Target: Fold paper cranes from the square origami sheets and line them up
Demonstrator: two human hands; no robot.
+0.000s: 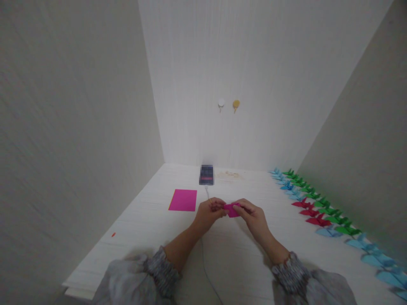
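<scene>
A small folded piece of magenta paper is held between both my hands above the white table. My left hand pinches its left end with closed fingers. My right hand pinches its right end, fingers also closed. Both forearms reach in from the bottom, in grey patterned sleeves.
A flat magenta sheet stack lies to the left. A dark phone stands at the back with a cable running toward me. Rows of folded paper cranes, blue, green and red, line the right side. Two hooks hang on the back wall.
</scene>
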